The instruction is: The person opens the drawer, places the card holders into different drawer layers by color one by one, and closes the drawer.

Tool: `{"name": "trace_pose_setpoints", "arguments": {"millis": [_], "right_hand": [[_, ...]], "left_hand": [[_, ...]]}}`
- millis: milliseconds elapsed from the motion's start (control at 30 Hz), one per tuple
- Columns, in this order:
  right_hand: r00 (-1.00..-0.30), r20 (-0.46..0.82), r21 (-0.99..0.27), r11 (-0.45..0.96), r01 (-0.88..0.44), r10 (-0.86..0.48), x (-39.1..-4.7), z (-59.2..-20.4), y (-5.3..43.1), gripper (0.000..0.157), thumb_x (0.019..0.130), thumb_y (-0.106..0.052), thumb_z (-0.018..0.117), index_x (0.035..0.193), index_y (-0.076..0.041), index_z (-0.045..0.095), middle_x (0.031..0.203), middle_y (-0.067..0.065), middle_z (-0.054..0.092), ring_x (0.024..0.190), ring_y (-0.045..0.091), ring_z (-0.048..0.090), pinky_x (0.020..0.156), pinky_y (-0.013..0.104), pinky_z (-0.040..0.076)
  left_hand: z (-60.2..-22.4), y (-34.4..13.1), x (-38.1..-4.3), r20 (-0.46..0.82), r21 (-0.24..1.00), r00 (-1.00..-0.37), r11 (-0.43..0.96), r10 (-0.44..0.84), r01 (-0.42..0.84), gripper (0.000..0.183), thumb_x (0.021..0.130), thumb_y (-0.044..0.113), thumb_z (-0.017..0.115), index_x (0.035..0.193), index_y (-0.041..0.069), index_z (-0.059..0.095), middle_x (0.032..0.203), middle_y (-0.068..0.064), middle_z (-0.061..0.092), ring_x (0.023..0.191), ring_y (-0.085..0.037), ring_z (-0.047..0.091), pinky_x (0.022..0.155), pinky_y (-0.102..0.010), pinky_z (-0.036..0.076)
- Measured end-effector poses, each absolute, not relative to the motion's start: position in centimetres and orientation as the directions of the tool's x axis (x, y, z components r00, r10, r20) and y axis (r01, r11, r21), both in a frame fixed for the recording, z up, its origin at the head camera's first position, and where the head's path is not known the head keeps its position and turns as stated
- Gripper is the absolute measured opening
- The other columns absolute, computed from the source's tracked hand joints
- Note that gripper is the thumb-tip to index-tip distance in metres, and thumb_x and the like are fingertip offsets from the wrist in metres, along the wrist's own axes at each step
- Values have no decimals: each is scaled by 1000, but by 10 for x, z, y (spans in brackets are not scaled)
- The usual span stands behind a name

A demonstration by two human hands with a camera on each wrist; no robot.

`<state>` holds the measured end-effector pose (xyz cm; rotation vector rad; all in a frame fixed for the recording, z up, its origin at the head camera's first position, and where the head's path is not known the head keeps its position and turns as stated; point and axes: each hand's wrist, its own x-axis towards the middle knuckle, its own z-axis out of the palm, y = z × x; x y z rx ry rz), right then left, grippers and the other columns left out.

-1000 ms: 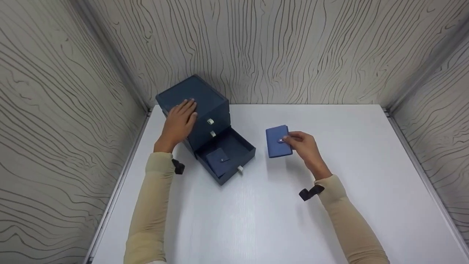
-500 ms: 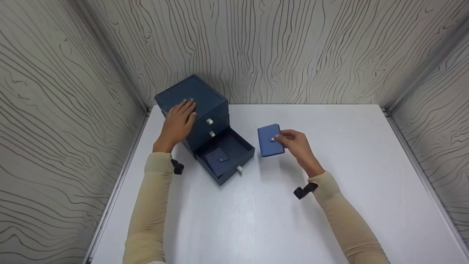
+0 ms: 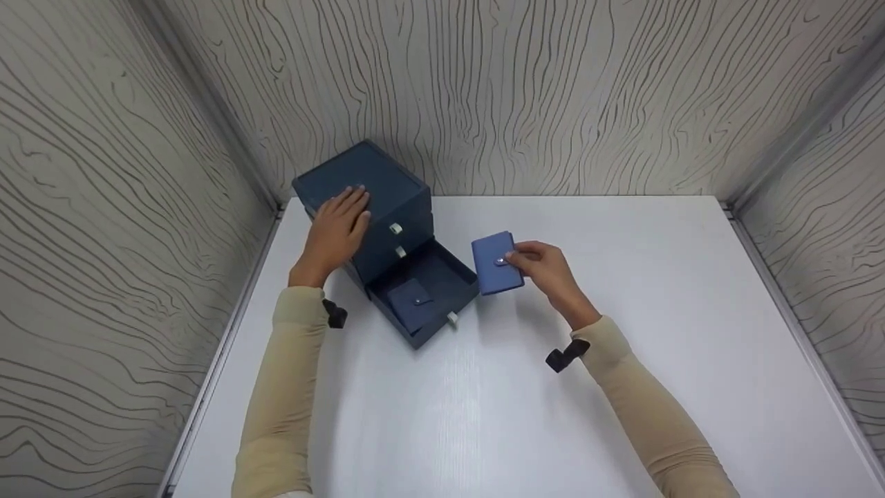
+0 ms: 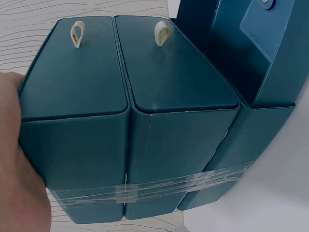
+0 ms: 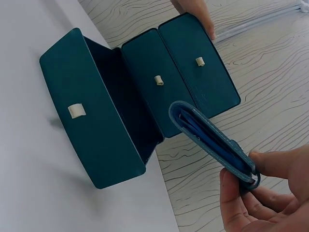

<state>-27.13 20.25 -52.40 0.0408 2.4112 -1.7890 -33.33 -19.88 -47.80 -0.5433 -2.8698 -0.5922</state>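
My left hand (image 3: 337,232) lies with straight fingers on top of a dark blue three-drawer box (image 3: 370,181). Its bottom drawer (image 3: 449,271) is pulled out, while the two upper drawers are closed. A blue wallet (image 3: 411,304) with a snap strap lies in the left part of that drawer. Between thumb and fingers, my right hand (image 3: 548,273) pinches a second blue wallet (image 3: 494,266) by its strap edge. That wallet is held up just right of the drawer, its corner overlapping the drawer's edge in the head view. From the right wrist, this wallet (image 5: 212,140) shows edge-on, folded.
The box stands on a white table (image 3: 442,415) near its back left corner. Wood-patterned panels (image 3: 525,97) rise behind and at both sides. Clear tape (image 4: 159,188) runs round the side of the drawer box. Pale loop pulls (image 4: 77,34) stick out from the drawer fronts.
My right hand has moved left with the wallet, bringing it up to the open drawer's right edge. The left hand has stayed on the box.
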Motion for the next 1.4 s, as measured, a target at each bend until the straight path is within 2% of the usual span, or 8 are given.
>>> {"name": "trace_pose_setpoints", "arguments": {"millis": [433,700,1400], "right_hand": [[-988,-136,-952,288,109,-75,-276,-520,181,52,105,-28,70,146,2,61,138,22,70,123,31,72,110,44,58],[-989,-119,-947,311,87,-85,-280,-520,171,49,104,-27,71,143,2,64,133,22,73,116,27,74,104,40,61],[-980,-160,-943,311,117,-116,-290,-527,144,49,105,-23,70,144,4,61,135,23,71,122,32,72,108,42,59]], "left_hand": [[-479,-200,-334,225,346,-922,859,315,378,57,118,39,34,166,11,39,175,-7,34,165,-29,26,136,-52,17],[-478,-199,-334,233,351,-920,855,314,381,57,118,39,34,166,9,39,174,-8,35,165,-29,26,136,-53,18],[-480,-198,-333,289,353,-904,843,315,407,54,117,34,39,163,7,44,172,-9,40,163,-30,31,135,-54,21]]}}
